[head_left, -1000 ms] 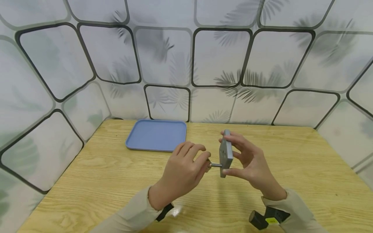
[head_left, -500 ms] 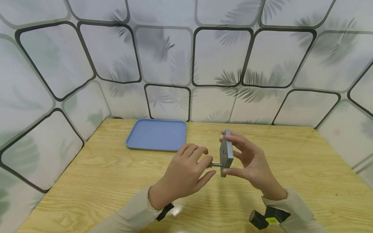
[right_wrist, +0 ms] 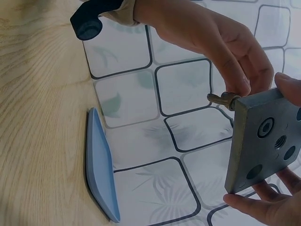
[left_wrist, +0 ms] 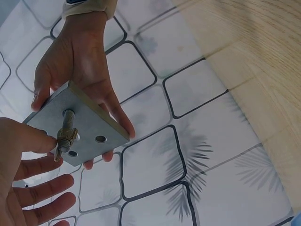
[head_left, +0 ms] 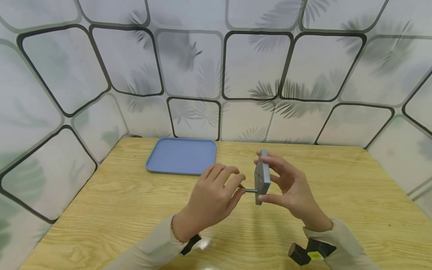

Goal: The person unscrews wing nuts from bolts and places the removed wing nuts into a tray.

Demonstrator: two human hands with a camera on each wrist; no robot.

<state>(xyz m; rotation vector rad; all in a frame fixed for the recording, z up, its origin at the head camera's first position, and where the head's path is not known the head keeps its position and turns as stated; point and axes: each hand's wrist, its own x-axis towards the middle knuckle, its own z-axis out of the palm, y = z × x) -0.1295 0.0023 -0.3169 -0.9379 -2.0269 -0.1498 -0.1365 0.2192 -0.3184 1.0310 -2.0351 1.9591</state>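
Observation:
A grey metal plate [head_left: 262,176] with several holes stands on edge above the table, gripped at its edges between the thumb and fingers of my right hand [head_left: 294,193]. From its left face juts a threaded bolt [head_left: 251,191], on which a brass wing nut [left_wrist: 67,137] sits part way along. My left hand [head_left: 210,197] pinches the wing nut with thumb and index finger, its other fingers held off and bent. In the right wrist view the plate's other face [right_wrist: 249,155] shows a socket-head screw [right_wrist: 265,127] and a threaded hole.
A shallow blue tray [head_left: 181,155] lies at the back left of the wooden table [head_left: 337,187]. Behind and at the sides stands patterned fabric [head_left: 256,67]. Each wrist carries a small black camera [head_left: 298,255].
My left thumb and index finger were spread apart half a second ago and have come together again at the wing nut. My right hand and the plate have stayed almost still.

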